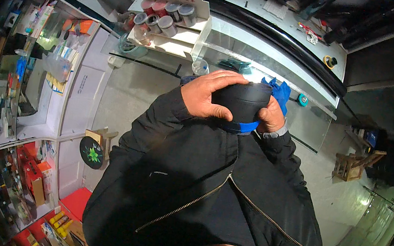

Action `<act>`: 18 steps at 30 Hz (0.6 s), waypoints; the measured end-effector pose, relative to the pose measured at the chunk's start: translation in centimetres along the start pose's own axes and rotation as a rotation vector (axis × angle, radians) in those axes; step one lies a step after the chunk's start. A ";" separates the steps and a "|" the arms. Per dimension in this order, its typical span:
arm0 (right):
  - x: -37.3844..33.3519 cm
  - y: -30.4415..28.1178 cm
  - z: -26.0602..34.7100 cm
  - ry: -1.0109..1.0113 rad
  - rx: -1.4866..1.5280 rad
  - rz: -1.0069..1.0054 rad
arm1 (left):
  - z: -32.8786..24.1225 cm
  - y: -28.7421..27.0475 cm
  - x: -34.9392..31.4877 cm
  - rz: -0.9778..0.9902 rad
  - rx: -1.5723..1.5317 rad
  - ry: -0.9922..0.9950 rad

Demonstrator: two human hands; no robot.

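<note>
Between my two hands, in front of my chest, is a black, rounded, cup-like thing (pixel 243 102) with a seam across it. A bright blue band (pixel 242 127) runs along its lower edge; I cannot make out its exact kind. My left hand (pixel 208 94) wraps over its left side, fingers along the top and thumb across the front. On the right side my right hand (pixel 272 116) grips it, its fingers mostly hidden behind. Just beyond the right hand lies a crumpled blue cloth (pixel 280 93). Bright light shows at the thing's top edge.
A glass counter (pixel 312 126) stands before me, carrying a stepped display stand (pixel 180 45) with several lidded jars, a clear cup (pixel 200 66) and a teal roll (pixel 303 99). White shelving (pixel 84 82) and a round-topped stool (pixel 91 152) are left; a wooden stool (pixel 350 167) stands right.
</note>
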State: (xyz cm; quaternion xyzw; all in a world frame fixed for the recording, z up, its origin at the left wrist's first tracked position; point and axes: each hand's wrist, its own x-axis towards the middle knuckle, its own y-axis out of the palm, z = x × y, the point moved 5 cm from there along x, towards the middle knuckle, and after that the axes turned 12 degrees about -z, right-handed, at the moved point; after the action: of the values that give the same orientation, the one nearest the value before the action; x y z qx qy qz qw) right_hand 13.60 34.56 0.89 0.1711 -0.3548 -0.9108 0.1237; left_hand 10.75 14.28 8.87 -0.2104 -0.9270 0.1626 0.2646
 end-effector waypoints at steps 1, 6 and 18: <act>-0.1 0.0 0.2 -0.023 -0.040 0.010 | -0.3 0.0 0.1 -0.006 0.016 -0.006; -0.6 -0.5 0.7 -0.042 -0.235 0.044 | -0.9 -0.8 -0.4 -0.059 0.087 -0.077; -0.7 1.4 2.3 -0.335 -0.666 0.174 | 3.6 -1.2 -1.6 -0.275 -0.408 -0.554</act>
State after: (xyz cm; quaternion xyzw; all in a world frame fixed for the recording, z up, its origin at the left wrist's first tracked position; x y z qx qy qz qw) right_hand 13.43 35.14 3.62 -0.0607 -0.0679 -0.9776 0.1898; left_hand 9.59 11.82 5.85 -0.0803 -0.9964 -0.0121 -0.0245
